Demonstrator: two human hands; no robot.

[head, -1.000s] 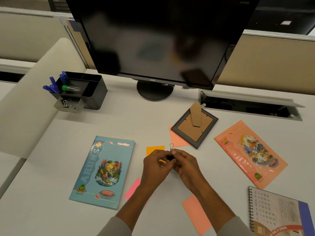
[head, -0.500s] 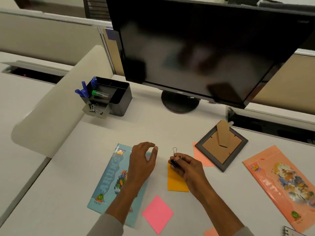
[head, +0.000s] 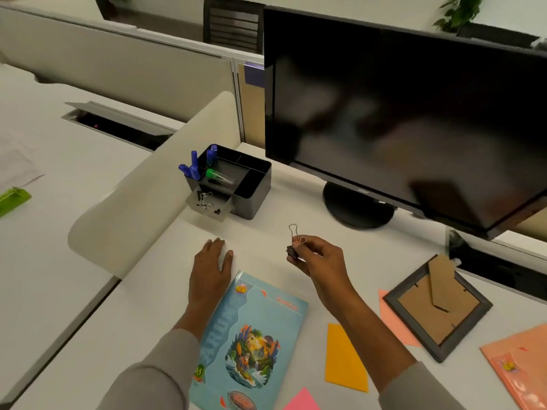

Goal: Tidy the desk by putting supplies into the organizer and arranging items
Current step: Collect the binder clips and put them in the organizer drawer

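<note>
Item: binder clip (head: 292,250), small, with a black body and two wire handles.
Location: held clear of the tabletop (head: 148,321), at about 4 o'clock from the organizer (head: 251,187).
Right-hand grip: the right hand (head: 321,261) is closed on the clip. One handle is pinched at the fingertips, the other stands free toward 12 o'clock, and the body hangs below.
Left-hand grip: the left hand (head: 211,261) is laid flat, palm down, at 9 o'clock from the clip. The fingers are straight and nothing is held.
Destination (judged): the pulled-out drawer (head: 207,205) at the organizer's front, at 10 o'clock from the clip, where other clips are seen.
Handling (judged): light, stiff and sprung, and not fragile. The smooth metal may slip, and the body may swing on a hinged handle.
Hold point (judged): a handle pinch is enough for a short carry and drop. The flat sides of the body would be preferred for exact placing.
Organizer contents: blue markers (head: 192,168) and a green-capped tube (head: 220,176).
Also on tabletop: blue notebook (head: 251,335) at 6 o'clock from the clip, orange note (head: 344,359) at 5 o'clock, and picture frame (head: 438,309), face down, at 4 o'clock.
</note>
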